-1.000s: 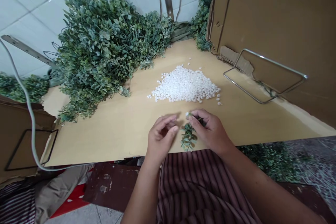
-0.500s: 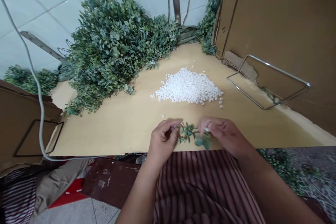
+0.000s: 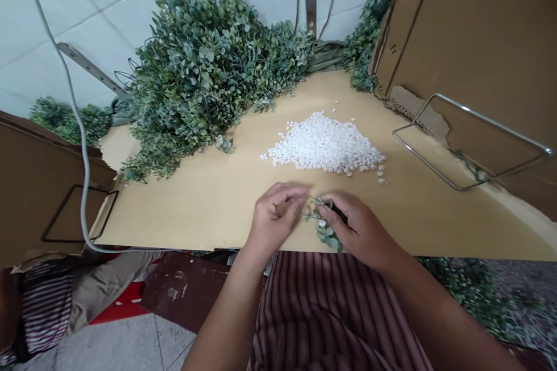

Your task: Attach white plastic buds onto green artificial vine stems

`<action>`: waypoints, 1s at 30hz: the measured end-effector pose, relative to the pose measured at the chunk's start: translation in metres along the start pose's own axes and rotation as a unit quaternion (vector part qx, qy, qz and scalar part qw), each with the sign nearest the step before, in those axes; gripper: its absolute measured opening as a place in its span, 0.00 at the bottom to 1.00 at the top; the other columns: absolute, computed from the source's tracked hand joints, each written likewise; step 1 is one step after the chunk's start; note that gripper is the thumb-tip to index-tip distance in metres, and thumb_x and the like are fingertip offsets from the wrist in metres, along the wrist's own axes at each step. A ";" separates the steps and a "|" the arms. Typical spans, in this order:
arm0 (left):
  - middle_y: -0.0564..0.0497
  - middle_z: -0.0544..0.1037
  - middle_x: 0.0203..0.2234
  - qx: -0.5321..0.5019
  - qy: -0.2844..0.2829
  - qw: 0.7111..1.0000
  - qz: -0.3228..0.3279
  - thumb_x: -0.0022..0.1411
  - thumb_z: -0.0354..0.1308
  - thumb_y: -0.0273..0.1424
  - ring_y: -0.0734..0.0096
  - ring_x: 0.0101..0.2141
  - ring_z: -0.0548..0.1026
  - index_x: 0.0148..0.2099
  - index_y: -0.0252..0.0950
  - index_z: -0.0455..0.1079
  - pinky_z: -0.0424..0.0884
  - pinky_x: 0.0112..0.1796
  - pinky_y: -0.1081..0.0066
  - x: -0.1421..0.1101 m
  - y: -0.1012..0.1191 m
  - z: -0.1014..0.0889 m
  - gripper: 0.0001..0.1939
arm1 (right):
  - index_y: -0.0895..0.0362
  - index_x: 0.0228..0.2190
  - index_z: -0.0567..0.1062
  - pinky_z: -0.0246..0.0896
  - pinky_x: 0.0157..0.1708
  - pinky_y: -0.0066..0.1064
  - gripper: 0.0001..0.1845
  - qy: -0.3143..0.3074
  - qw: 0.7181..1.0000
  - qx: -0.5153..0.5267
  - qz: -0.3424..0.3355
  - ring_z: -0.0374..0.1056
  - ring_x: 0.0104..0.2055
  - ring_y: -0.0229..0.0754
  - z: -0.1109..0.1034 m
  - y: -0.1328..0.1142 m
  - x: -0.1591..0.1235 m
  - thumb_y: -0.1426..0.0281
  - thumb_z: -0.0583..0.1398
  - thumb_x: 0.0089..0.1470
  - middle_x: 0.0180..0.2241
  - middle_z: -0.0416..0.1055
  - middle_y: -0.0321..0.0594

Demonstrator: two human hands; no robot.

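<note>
Near the front edge of the wooden table (image 3: 204, 203), both my hands meet over a small green plastic leaf sprig (image 3: 324, 231). My right hand (image 3: 354, 229) is curled around the sprig and pinches it, with a small white bead at its fingertips. My left hand (image 3: 274, 220) has its fingers bent and pinched together at the sprig's left tip. Just beyond my hands lies a pile of small white beads (image 3: 326, 148).
A big heap of green artificial foliage (image 3: 200, 69) fills the table's back left. Cardboard (image 3: 470, 46) with a metal wire frame (image 3: 470, 145) stands at the right, and another cardboard box (image 3: 39, 185) at the left. A white cable (image 3: 73, 110) hangs at the left. Another person's leg (image 3: 91, 290) shows lower left.
The sprig has turned from lying across between both hands to hanging down from my right hand. My hands have drawn closer together.
</note>
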State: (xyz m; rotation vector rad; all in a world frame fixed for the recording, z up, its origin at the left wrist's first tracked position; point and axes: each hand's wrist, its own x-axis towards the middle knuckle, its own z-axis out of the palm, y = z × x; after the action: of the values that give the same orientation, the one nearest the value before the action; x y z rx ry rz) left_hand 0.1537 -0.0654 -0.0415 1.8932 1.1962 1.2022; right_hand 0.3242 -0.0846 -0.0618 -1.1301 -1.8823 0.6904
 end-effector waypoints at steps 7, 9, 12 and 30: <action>0.48 0.76 0.33 0.208 0.020 0.974 -0.085 0.54 0.59 0.24 0.65 0.37 0.74 0.38 0.37 0.76 0.70 0.42 0.64 0.003 -0.029 -0.023 0.09 | 0.57 0.26 0.67 0.54 0.31 0.33 0.12 0.001 1.000 -0.027 -0.008 0.61 0.30 0.44 0.001 -0.001 0.002 0.71 0.50 0.59 0.24 0.66 0.40; 0.48 0.76 0.30 0.232 0.015 0.970 -0.077 0.54 0.58 0.22 0.65 0.35 0.73 0.37 0.37 0.76 0.70 0.40 0.64 0.006 -0.031 -0.020 0.09 | 0.57 0.24 0.66 0.53 0.31 0.32 0.13 0.000 0.999 -0.032 -0.003 0.61 0.29 0.43 0.001 -0.001 0.003 0.70 0.50 0.59 0.24 0.64 0.39; 0.50 0.75 0.28 0.220 0.014 0.973 -0.071 0.55 0.57 0.21 0.66 0.33 0.73 0.33 0.38 0.76 0.68 0.38 0.66 0.008 -0.030 -0.013 0.09 | 0.58 0.25 0.66 0.54 0.32 0.32 0.12 0.002 1.000 -0.022 0.003 0.62 0.30 0.43 0.002 -0.002 0.002 0.71 0.50 0.59 0.25 0.66 0.40; 0.56 0.75 0.20 -0.348 0.014 0.906 -0.241 0.45 0.68 0.33 0.81 0.23 0.70 0.30 0.35 0.76 0.66 0.30 0.79 0.007 0.001 0.017 0.09 | 0.56 0.24 0.67 0.54 0.25 0.28 0.11 0.045 0.996 0.061 0.056 0.60 0.23 0.38 0.003 -0.005 0.005 0.68 0.51 0.55 0.19 0.61 0.33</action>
State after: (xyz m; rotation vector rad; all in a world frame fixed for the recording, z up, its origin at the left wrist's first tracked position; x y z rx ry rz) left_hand 0.1713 -0.0603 -0.0451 0.9835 0.9800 1.1624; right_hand 0.3178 -0.0829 -0.0578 -1.1745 -1.6894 0.7928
